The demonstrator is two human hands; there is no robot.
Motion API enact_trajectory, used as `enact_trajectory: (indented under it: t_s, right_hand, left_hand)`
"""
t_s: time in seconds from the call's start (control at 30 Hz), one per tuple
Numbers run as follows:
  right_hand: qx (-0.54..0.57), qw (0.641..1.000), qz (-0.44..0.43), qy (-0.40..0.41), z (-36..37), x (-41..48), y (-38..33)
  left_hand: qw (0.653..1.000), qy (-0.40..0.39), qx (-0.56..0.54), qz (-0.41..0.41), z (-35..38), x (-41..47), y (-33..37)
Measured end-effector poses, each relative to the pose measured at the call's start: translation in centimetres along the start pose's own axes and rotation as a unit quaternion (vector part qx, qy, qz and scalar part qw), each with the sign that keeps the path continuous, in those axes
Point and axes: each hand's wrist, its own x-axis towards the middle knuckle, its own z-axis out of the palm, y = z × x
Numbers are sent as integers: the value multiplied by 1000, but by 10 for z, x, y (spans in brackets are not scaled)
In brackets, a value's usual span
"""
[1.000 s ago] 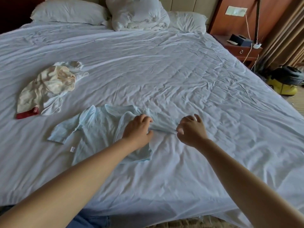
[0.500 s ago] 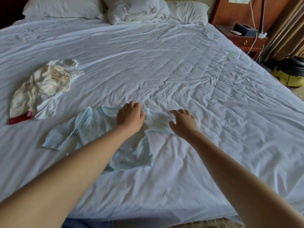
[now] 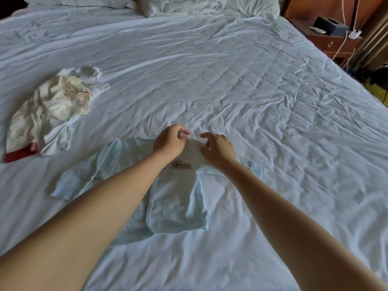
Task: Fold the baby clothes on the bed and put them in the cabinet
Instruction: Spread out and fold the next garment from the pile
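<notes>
Obs. Blue baby shirt (image 3: pixel 178 202) lies flat, front up, close to the near edge of the bed (image 3: pixel 252 91), roughly midway along it. Its neck points toward the head of the bed. A small brown logo (image 3: pixel 182 165) shows on the chest. One sleeve is spread toward the left edge; the other pokes out just beyond the right wrist. Cream garments (image 3: pixel 48 110) lie unfolded in a heap toward the left edge, well apart from the shirt.

Left hand (image 3: pixel 171 141): fingers curled, thumb and forefinger pinching a bit of fabric at the neckline.
Right hand (image 3: pixel 219 150): fingers loosely bent and spread over the shoulder beside the neck, touching or just above the cloth. Cannot tell whether they have hold of any.

Judgement: the step in hand is squaring up the collar before the first fold. The task looks early, with one garment being laid out and nothing put away. The only cabinet-like thing in view is a nightstand (image 3: pixel 333 42) past the far right corner.

To do it well:
- Draw the neckline taut between both hands.
- Get the front panels flat with their edges parallel, then smooth wrinkles toward the hem.
- Thin cloth on a soft sheet will likely drag and bunch, so lift slightly rather than slide.
- Fold the sleeves in only once the body lies flat.
</notes>
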Motion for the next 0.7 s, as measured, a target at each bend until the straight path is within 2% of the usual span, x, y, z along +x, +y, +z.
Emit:
enact_trajectory:
  t_s: [0.2, 0.33, 0.43, 0.57, 0.7]
  right_hand:
    - [-8, 998, 22, 58, 9, 15, 3]
    - [-46, 998, 8, 41, 13, 16, 5]
    - [-36, 999, -4, 25, 6, 9, 7]
    - [-67, 998, 14, 10, -10, -11, 22]
    - [-128, 990, 61, -1, -25, -33, 39]
  left_hand:
    - [998, 39, 44, 34, 7, 10, -19]
    - [981, 16, 140, 137, 15, 1, -28]
    - [969, 20, 186, 162, 16, -9, -30]
    - [964, 44, 199, 173, 13, -30, -23]
    - [964, -20, 134, 230, 13, -56, -9]
